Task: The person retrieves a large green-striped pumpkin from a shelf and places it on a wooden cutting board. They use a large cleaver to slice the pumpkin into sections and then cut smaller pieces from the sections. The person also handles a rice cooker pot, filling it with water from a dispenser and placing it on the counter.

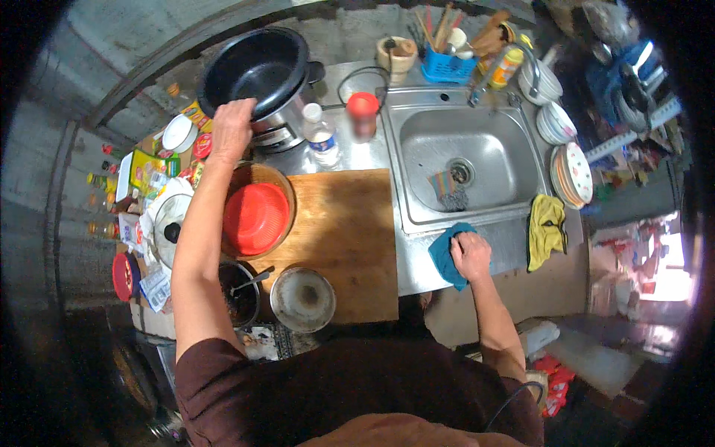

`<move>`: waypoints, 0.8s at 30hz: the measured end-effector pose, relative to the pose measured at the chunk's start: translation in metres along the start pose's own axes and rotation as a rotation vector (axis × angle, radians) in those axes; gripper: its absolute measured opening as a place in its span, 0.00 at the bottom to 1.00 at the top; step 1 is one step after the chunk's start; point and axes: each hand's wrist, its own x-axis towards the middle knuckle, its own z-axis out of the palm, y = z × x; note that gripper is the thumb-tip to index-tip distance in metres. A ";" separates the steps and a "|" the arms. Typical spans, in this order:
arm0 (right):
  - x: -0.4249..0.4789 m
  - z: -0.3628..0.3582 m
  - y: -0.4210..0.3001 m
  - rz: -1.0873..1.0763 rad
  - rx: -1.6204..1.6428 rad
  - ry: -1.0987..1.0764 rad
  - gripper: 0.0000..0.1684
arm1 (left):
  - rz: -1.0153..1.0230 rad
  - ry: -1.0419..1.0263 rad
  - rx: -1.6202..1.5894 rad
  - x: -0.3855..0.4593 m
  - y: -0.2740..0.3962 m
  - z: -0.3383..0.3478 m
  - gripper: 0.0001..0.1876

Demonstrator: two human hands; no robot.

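Observation:
My left hand (234, 125) grips the near rim of a large electric cooker's black inner pot (257, 72), at the upper left; the cooker's metal body (279, 125) shows below the rim. My right hand (472, 256) lies on a teal cloth (447, 262) at the front edge of the steel counter, its fingers curled on the fabric. Between the two arms is a wooden cutting board (346, 240). A red plastic basket (257, 218) sits in a brown bowl (287, 193) at the board's left side.
A steel sink (469, 145) holds a striped cloth (444, 181) and a scourer. A plastic bottle (321, 139) and a red-lidded jar (363, 117) stand behind the board. A metal bowl (303, 300) sits at its front; stacked plates (572, 174) and a yellow cloth (546, 232) lie right.

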 end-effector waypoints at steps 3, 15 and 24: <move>0.001 -0.003 -0.003 0.033 0.038 -0.001 0.08 | -0.023 0.070 -0.005 -0.003 -0.007 -0.003 0.19; 0.008 -0.021 -0.017 0.014 0.032 0.063 0.12 | -0.033 0.228 0.098 -0.023 0.021 -0.149 0.21; 0.014 -0.029 -0.026 0.114 0.072 -0.091 0.17 | -0.096 0.214 -0.141 -0.052 0.126 -0.242 0.17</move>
